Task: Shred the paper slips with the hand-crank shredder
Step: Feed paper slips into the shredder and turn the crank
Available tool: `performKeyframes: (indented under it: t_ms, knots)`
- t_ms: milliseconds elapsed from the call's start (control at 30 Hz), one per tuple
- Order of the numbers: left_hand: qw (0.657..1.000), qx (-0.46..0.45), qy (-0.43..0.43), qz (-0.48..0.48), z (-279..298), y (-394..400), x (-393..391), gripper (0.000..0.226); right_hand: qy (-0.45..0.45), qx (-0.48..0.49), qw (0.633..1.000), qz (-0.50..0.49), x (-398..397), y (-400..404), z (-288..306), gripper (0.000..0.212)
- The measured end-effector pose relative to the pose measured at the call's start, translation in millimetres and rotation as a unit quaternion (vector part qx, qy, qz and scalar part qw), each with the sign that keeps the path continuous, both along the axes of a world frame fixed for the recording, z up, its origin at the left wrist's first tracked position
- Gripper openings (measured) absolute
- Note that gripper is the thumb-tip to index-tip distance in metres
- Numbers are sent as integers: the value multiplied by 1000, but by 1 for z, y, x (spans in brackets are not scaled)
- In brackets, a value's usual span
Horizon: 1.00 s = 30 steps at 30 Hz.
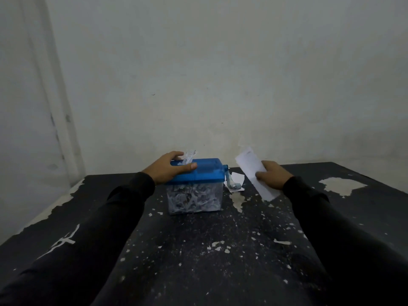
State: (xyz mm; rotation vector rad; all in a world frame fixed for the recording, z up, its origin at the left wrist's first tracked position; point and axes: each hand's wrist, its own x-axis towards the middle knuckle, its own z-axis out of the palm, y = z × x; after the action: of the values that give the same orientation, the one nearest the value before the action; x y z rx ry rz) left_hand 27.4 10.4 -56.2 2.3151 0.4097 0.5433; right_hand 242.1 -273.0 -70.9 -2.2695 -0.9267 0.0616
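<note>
While the left hand (170,167) steadies the shredder (194,186), the right hand (272,174) holds a slip (254,171).

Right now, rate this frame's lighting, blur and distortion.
Head view: dim, flat light, no glare; the table edges splay from wide-angle distortion; the shredder, left hand and the slip in the right hand are soft, print unreadable; black sleeves merge with the tabletop.

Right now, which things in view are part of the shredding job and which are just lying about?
Job: shredder; crank; paper slip in right hand; left hand steadying the lid; paper pieces behind the crank.
Lying about: flaked paint chips on table.
</note>
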Motion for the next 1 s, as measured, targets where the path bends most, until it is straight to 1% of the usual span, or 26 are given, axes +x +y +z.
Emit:
performKeyframes:
  t_ms: [33,67,100,167,300,333,400,433,500,567,600,767,800,900,933,967,1000]
  knots:
    - [1000,-12,-13,5,2,-1,0,132,13,37,999,2,-1,2,7,20]
    - [999,-20,-26,10,5,-2,0,130,20,66,998,6,-2,4,14,22]
    - [999,-22,-40,12,7,-3,0,123,27,89,996,12,-5,7,19,24]
    - [996,-17,-81,21,14,-8,1,103,41,144,988,30,-11,14,31,24]
    - [979,-13,-204,25,28,-20,3,49,94,268,957,66,-28,35,54,29]
    - [973,-17,-227,23,30,-23,4,40,109,293,947,72,-32,44,57,30]
    - [967,-43,-251,27,33,-24,5,33,139,336,928,80,-40,66,64,33]
    - [967,-68,-245,32,34,-24,5,29,141,345,924,81,-45,77,66,35]
    - [975,-105,-196,26,33,-20,4,21,127,346,926,81,-53,99,68,36]
    - [989,-66,-130,10,28,-17,2,19,120,349,926,80,-61,118,66,33]
    - [993,-43,-111,3,26,-16,2,19,120,351,925,80,-63,125,65,31]
    - [991,-25,-129,11,21,-11,-2,19,128,345,924,101,-72,147,61,30]
    - [991,-23,-132,16,21,-10,-2,22,128,342,925,105,-73,149,60,31]
    - [990,-25,-133,24,21,-10,0,40,141,322,928,124,-75,151,59,38]
    - [990,-22,-133,25,22,-12,0,40,144,313,929,135,-77,151,59,41]
    - [990,-11,-139,27,23,-13,0,32,140,301,932,146,-78,152,59,43]
    - [989,7,-143,27,22,-13,0,16,131,287,936,156,-80,153,58,42]
